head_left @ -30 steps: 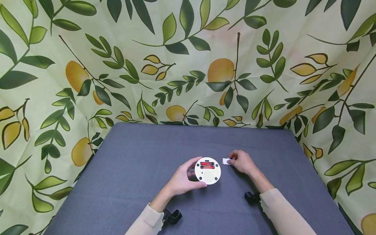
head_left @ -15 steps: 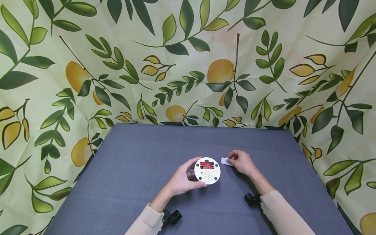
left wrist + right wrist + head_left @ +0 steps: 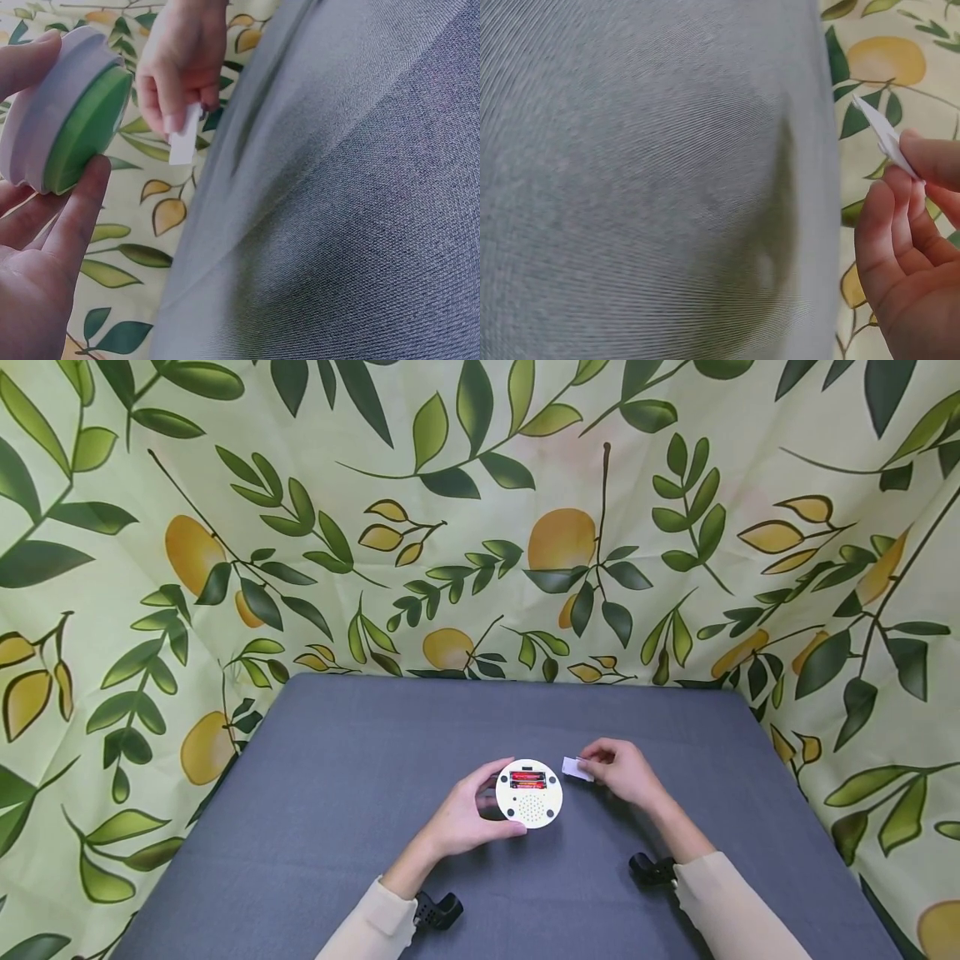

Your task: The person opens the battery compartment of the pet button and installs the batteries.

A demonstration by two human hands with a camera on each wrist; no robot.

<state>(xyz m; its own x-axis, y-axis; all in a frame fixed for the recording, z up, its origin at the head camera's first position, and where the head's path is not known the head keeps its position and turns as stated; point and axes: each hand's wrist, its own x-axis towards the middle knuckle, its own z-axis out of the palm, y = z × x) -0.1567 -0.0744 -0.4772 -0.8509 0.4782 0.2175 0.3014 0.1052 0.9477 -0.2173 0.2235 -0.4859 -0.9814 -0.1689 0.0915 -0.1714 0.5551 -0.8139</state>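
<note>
My left hand (image 3: 463,814) grips a round white battery-powered device (image 3: 531,810) by its edge, thumb below and fingers at the upper left. Its underside faces me in the head view, with two red batteries (image 3: 528,780) in an uncovered compartment, a patch of small holes and dark round feet. The left wrist view shows the device's green face (image 3: 88,131) on the other side. My right hand (image 3: 622,772) pinches a small white battery cover (image 3: 576,768) between thumb and fingertips, just right of the device and apart from it. In the right wrist view the cover (image 3: 885,135) is seen nearly edge-on.
Both hands are above a table with a grey-blue cloth (image 3: 375,735). Behind and beside it hangs a curtain (image 3: 480,527) printed with leaves and fruit. Black wrist bands (image 3: 441,912) are worn on both wrists.
The battery cover has tilted in my right hand and shifted slightly left and up, closer to the device. My left hand and the device have hardly moved.
</note>
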